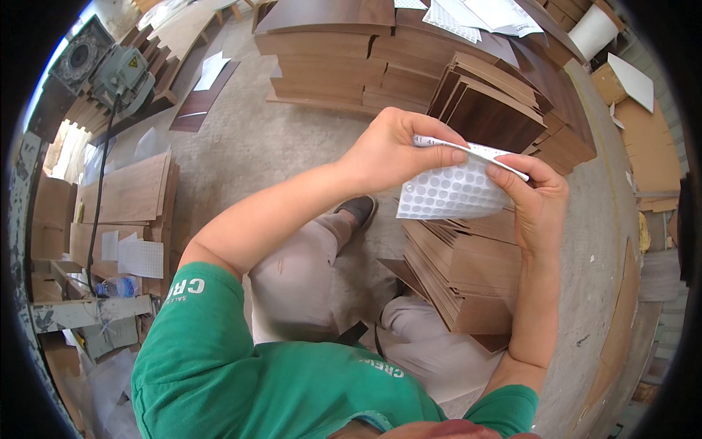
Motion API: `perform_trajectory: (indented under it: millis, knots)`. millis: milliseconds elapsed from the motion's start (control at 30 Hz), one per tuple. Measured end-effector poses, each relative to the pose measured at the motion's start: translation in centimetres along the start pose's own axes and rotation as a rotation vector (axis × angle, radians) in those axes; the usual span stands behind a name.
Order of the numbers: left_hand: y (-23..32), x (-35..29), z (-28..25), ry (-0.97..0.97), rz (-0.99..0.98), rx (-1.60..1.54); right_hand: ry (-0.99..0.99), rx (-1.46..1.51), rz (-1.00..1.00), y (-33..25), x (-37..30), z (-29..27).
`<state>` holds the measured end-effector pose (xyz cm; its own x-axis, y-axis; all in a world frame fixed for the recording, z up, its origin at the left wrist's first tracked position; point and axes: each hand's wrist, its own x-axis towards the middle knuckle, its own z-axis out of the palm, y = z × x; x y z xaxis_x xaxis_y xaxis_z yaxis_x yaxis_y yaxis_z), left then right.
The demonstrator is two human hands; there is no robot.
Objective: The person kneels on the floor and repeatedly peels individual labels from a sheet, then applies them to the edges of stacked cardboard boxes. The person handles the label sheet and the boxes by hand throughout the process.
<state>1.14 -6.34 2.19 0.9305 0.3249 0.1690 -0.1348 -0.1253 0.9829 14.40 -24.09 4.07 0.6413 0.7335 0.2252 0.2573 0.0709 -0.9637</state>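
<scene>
A white sheet of round grey stickers (pixel 457 192) hangs in front of me, its upper edge bent over into a fold. My left hand (pixel 398 150) pinches the folded edge between thumb and fingers. At the sheet's right end, my right hand (pixel 537 197) is closed on the same edge. The rows of dots hang below the fold, facing me. Beneath the sheet, by my right knee, leans a stack of brown wood panels (pixel 468 274).
More dark brown panels (pixel 490 110) lean beyond my hands against large stacked boards (pixel 322 66). Papers (pixel 482 16) lie on top. A motor (pixel 121 73) with a black cable stands at left, near panels (pixel 128 194) and a plastic bottle (pixel 118 286). Cardboard (pixel 647 150) is at right.
</scene>
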Motion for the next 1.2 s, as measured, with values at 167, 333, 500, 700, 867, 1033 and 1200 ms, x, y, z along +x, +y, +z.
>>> perform_trajectory:
  millis: [167, 333, 500, 700, 867, 1033, 1200]
  knots:
    - [-0.6, 0.3, -1.0, -0.021, -0.247, -0.288, -0.08, -0.002, 0.082, 0.9, 0.7, -1.1]
    - [-1.2, 0.2, -2.6, -0.106, -0.237, -0.388, -0.028, -0.068, 0.056, 1.1, 0.7, -1.6]
    - [-1.0, -0.5, -3.4, -0.087, -0.222, -0.414, -0.046, -0.012, 0.046, 1.7, 0.8, -2.0]
    - [-1.5, -0.3, -2.8, 0.009, -0.157, -0.179, 0.127, -0.383, -0.068, 0.0, 1.4, -1.0]
    - [-2.1, -0.4, -1.7, 0.019, -0.069, 0.063, -0.151, -0.847, -0.818, -1.4, 2.4, 4.2]
    - [-2.1, -0.5, -1.5, -0.013, -0.024, 0.076, -0.262, -0.934, -0.784, -0.8, 2.8, 5.9]
    - [-1.4, -0.7, -2.2, -0.074, -0.163, 0.096, -0.231, -0.964, -0.799, -0.2, 2.8, 6.5]
